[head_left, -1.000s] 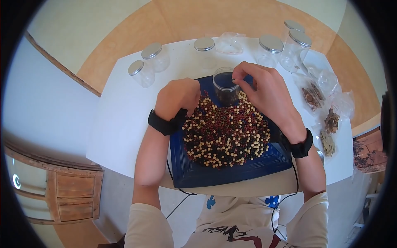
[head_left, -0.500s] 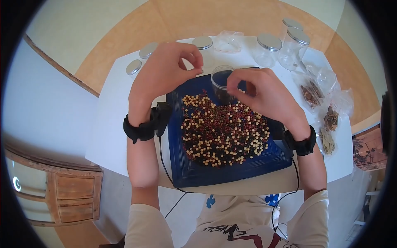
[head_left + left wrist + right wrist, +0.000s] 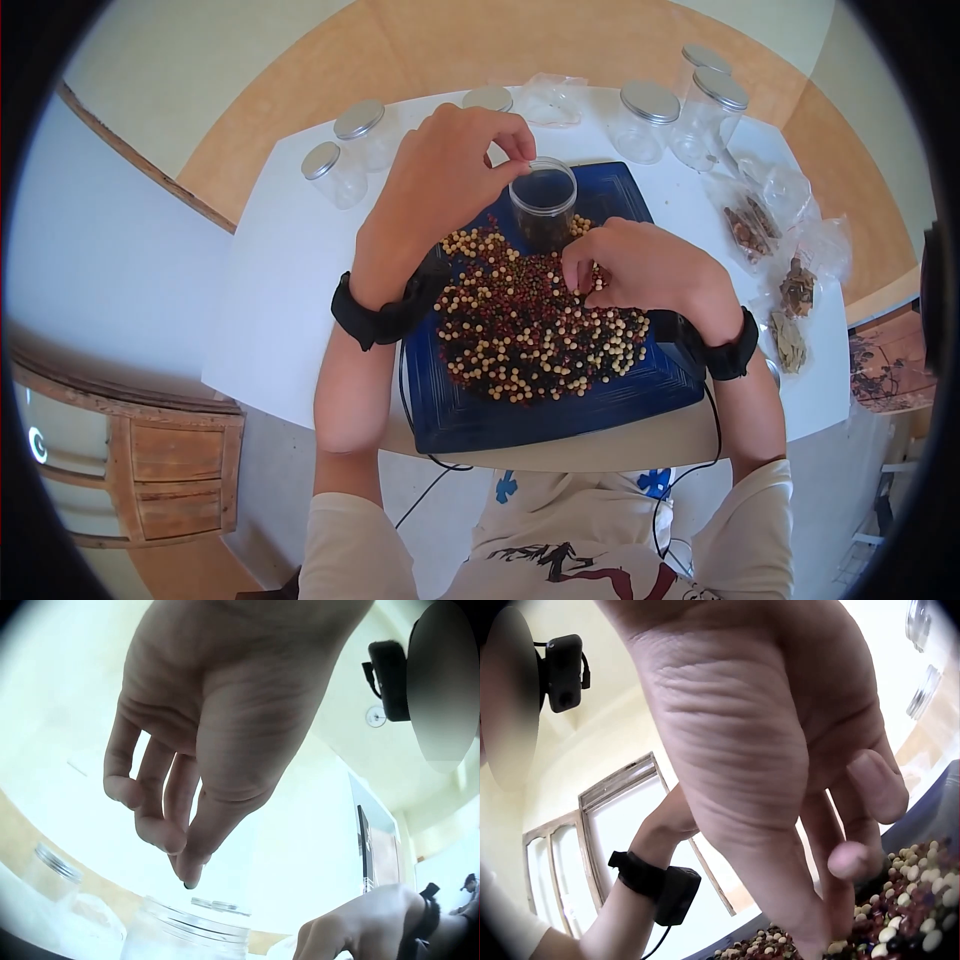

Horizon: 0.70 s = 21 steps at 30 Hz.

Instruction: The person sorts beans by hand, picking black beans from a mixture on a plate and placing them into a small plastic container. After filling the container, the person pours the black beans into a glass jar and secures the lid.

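In the head view my left hand (image 3: 450,165) is over the left rim of a clear open jar (image 3: 545,205), which has dark contents. Its thumb and forefinger pinch a small dark bean (image 3: 187,885), seen at the fingertips in the left wrist view. My right hand (image 3: 650,265) reaches down to the mixed beans (image 3: 535,330), cream, red, green and black, spread on a blue tray (image 3: 560,425). In the right wrist view its thumb and forefinger tips are down among the beans; I cannot tell whether they hold one.
Lidded clear jars stand along the back of the white table (image 3: 270,310), a pair at left (image 3: 335,175) and several at right (image 3: 645,125). A clear plastic bag (image 3: 552,100) lies between them. Bags of dried pieces (image 3: 797,290) lie along the right side. Cables (image 3: 405,400) trail from both wrists.
My left hand has risen from the beans, first to the left of the jar, then across to its rim. My right hand has left the rim and come down to the beans.
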Each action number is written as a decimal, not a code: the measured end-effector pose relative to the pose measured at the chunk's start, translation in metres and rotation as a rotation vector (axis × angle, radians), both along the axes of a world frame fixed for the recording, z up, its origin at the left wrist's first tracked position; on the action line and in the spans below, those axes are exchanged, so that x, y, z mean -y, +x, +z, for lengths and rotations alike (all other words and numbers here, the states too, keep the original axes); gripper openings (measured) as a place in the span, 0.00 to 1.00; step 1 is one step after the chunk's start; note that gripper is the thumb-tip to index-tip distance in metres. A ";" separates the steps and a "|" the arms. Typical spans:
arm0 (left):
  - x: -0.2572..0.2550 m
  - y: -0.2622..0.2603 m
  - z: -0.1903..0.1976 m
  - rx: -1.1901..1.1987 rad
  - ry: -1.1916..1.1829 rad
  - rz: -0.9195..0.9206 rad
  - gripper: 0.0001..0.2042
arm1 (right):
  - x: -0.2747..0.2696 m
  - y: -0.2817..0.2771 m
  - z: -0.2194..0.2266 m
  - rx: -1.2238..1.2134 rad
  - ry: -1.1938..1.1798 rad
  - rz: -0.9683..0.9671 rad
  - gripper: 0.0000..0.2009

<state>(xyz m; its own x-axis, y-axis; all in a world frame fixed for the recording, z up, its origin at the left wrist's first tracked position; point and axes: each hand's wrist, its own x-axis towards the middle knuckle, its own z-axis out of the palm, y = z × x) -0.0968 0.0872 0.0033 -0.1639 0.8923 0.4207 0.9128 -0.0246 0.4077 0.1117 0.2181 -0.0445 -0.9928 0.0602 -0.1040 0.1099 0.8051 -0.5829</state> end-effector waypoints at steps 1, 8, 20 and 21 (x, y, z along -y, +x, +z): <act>0.000 0.001 0.001 -0.001 -0.004 0.009 0.07 | 0.000 0.000 -0.002 0.001 0.020 0.004 0.07; 0.002 0.003 0.002 -0.030 -0.001 -0.005 0.06 | 0.002 -0.002 -0.001 0.032 0.020 -0.025 0.07; 0.026 -0.002 0.018 -0.099 -0.110 -0.004 0.03 | 0.010 -0.007 0.032 -0.419 0.007 -0.188 0.05; 0.026 -0.003 0.018 -0.101 -0.111 -0.004 0.03 | 0.011 -0.007 0.032 -0.460 0.019 -0.262 0.05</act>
